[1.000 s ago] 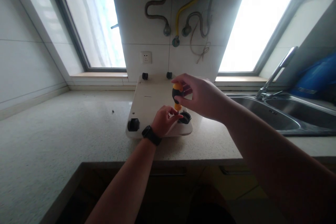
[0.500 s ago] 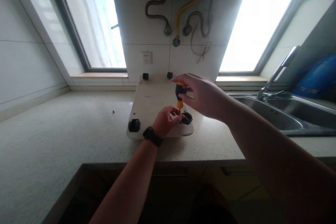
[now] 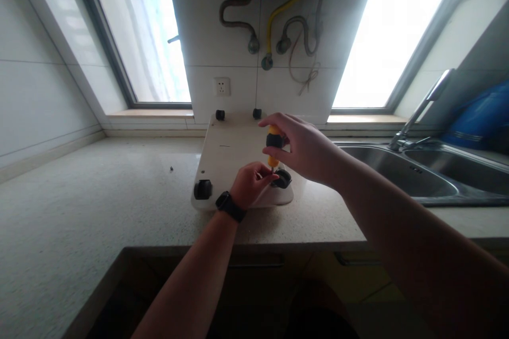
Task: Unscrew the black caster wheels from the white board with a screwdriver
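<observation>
A white board with black caster wheels [image 3: 234, 156] lies on the counter, wheels upward. My right hand [image 3: 300, 143] grips a yellow and black screwdriver [image 3: 273, 141] by its handle, held upright with the shaft pointing down. Beside the near right caster [image 3: 283, 179], my left hand [image 3: 251, 184] pinches at the lower end of the shaft; whether a screw is between the fingertips is hidden. A black watch [image 3: 230, 206] is on the left wrist. The near left caster [image 3: 203, 189] and two far casters [image 3: 220, 115] show at the other corners.
Small screw-like bits [image 3: 171, 169] lie on the speckled counter [image 3: 151, 196] to the left. At the right are a steel double sink [image 3: 397, 169] with a faucet [image 3: 421, 111] and a blue bag-like object [image 3: 481, 116]. Pipes [image 3: 270, 26] and a socket [image 3: 221, 87] are on the wall behind.
My right hand's fingers and thumb have shifted slightly around the screwdriver handle. The screwdriver stays upright at the same caster, and my left hand has hardly moved.
</observation>
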{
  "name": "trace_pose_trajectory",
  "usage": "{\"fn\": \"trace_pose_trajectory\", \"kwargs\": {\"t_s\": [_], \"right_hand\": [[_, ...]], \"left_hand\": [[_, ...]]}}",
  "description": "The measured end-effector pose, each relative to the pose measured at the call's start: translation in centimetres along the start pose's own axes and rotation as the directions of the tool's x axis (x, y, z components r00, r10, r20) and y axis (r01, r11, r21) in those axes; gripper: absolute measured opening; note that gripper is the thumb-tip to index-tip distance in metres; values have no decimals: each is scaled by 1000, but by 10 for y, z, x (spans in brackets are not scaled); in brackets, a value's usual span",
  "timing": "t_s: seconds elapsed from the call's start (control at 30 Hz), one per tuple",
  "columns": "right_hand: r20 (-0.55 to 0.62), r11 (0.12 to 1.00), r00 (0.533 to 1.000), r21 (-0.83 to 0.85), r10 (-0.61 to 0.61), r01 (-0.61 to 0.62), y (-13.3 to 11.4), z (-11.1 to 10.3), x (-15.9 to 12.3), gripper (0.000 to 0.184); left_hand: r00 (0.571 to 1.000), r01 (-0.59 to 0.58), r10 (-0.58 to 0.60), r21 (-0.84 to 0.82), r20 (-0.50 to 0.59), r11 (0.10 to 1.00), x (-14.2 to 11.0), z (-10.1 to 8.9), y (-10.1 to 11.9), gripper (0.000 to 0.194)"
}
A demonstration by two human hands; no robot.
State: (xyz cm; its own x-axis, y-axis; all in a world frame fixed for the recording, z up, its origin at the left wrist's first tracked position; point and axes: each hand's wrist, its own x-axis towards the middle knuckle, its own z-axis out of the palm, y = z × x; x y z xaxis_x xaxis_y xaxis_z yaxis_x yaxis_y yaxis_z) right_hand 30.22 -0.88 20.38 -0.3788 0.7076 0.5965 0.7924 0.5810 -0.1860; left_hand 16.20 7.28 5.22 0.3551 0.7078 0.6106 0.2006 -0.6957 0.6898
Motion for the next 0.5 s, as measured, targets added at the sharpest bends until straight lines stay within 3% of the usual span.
{"fn": "trace_pose_trajectory", "kwargs": {"t_s": [0.1,0.23,0.43,0.5], "right_hand": [[6,998,1000,58,20,-20,1,-2,0,50],[40,996,999,91,8,-11,1,-6,0,52],[86,999,996,53,1,-6,4,-9,0,58],[128,1000,992,22,8,-11,3,-11,-1,58]], "left_hand": [[1000,6,-6,-6,-2,1000,0,1,-1,29],[999,-21,21,-3,34,1000,1,2,-6,18],[980,-129,121,44,158,991,4,3,-7,41],[972,-155,129,117,198,981,4,4,-5,37]]}}
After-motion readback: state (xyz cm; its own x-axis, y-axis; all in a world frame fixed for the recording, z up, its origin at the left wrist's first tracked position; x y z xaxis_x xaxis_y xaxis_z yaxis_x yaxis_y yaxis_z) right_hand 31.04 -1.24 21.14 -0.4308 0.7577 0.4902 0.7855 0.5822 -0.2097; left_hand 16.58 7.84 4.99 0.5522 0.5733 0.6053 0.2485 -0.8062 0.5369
